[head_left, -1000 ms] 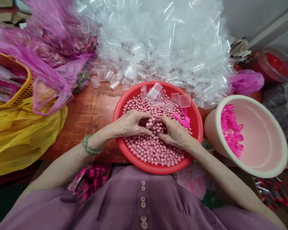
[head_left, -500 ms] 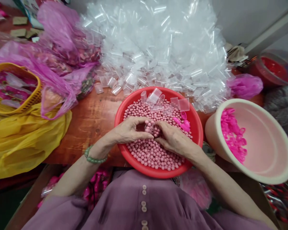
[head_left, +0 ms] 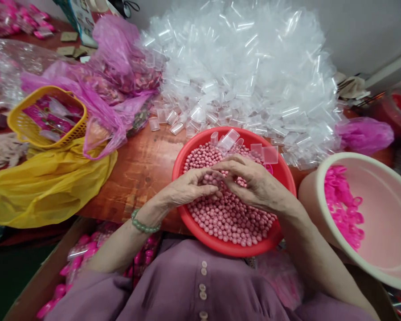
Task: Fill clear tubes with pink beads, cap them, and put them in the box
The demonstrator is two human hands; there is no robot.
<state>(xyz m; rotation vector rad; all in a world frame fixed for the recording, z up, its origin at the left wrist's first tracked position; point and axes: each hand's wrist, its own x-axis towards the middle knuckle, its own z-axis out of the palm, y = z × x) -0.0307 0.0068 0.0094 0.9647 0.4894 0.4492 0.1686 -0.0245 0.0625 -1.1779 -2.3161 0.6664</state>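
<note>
Between the thumb and fingers of my left hand (head_left: 190, 185) is a small clear plastic cup with pink beads (head_left: 211, 179) inside. My right hand (head_left: 254, 183) is at the cup's right end, its fingers bent and apart, the fingertips reaching over the cup. I see nothing held in it. Both hands are above a red basin (head_left: 178, 169) full of loose pink beads (head_left: 234, 227). Several empty clear cups (head_left: 229, 140) lie on the beads at the basin's far side. The right hand largely hides the bright pink pieces there.
A large heap of clear cups (head_left: 247, 67) rises behind the basin. To the right, a cream tub (head_left: 387, 214) holds bright pink plastic pieces (head_left: 344, 205). On the left are a yellow basket (head_left: 50, 142), a yellow bag (head_left: 53, 187) and pink plastic bags (head_left: 113, 44) on the wooden table (head_left: 137, 174).
My right hand has lifted off the beads and its fingers now reach over the cup. My left hand still holds the filled cup. The view has shifted a little to the left.
</note>
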